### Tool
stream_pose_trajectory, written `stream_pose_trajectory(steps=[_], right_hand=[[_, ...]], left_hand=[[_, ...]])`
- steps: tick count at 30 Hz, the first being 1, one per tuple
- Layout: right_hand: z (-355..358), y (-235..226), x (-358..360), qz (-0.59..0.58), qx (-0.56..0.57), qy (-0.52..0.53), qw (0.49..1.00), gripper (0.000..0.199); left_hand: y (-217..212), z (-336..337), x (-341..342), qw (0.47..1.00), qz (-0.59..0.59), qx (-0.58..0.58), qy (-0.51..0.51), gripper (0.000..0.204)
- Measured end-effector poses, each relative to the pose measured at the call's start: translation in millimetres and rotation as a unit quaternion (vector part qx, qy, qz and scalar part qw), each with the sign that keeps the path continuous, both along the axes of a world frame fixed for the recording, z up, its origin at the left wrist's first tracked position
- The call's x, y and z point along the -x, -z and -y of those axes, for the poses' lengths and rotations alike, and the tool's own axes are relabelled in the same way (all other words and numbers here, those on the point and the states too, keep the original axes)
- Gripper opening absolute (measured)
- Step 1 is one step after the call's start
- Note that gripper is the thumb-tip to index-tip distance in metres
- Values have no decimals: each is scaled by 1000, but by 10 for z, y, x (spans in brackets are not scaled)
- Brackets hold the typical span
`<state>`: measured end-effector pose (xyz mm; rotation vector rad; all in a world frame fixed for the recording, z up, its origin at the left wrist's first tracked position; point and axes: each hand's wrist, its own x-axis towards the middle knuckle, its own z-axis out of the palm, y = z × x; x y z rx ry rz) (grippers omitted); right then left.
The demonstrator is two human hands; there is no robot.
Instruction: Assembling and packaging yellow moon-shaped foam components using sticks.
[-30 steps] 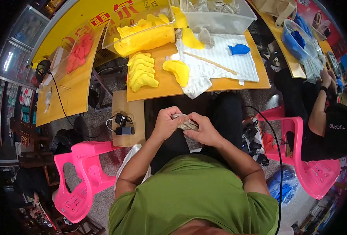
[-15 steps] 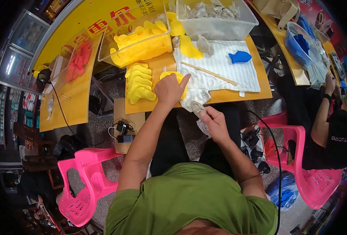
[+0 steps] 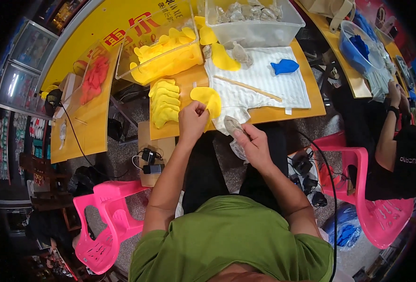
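Observation:
My left hand (image 3: 193, 121) is closed at the table's front edge, thumb and fingers pinched on the lower part of a curved yellow cloth piece (image 3: 207, 97) that lies on the wood. Just right of it, over the table edge, my right hand (image 3: 255, 146) grips a small greyish, see-through limp pouch (image 3: 233, 124). That pouch hangs below the fingers. Left of the cloth piece lies a row of overlapping yellow curved pieces (image 3: 165, 103). A white striped cloth (image 3: 269, 77) spreads to the right, with a thin wooden stick (image 3: 248, 89) and a blue fish-shaped piece (image 3: 284, 66) on it.
At the back stand a clear bin of yellow pieces (image 3: 166, 63) and a clear bin of greyish pouches (image 3: 255, 34). Another yellow piece (image 3: 225, 58) and a pouch (image 3: 241, 52) lie before them. Pink chairs (image 3: 105, 221) flank me; a co-worker's arm (image 3: 387, 134) is at right.
My left hand has drawn back toward me, from lying over the yellow cloth piece to pinching its lower edge. The right hand keeps the greyish pouch, and the view has shifted slightly.

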<state>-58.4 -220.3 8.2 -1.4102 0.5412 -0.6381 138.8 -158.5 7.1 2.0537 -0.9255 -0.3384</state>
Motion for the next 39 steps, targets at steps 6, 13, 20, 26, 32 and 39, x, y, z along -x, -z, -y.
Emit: stream_pose_trajectory(steps=[6, 13, 20, 26, 32, 39], right_hand=[[-185, -61, -222, -5, 138, 18, 990, 17], [-250, -77, -70, -105, 248, 74, 960, 17], [-487, -168, 81, 22, 166, 46, 985, 18], [-416, -202, 293, -61, 205, 71, 974, 21], [-355, -163, 487, 16, 79, 86, 993, 16], [-230, 20, 683, 29, 64, 65, 995, 18]], left_hand=[[-258, -198, 367, 990, 113, 81, 26, 7], [-395, -412, 547, 992, 43, 88, 83, 11], [-271, -506, 685, 989, -6, 125, 73, 12], [-243, -549, 792, 942, -279, 172, 74, 11], [-218, -358, 935, 988, -46, 129, 69, 9], [-136, -189, 1325, 967, 192, 50, 157, 17]])
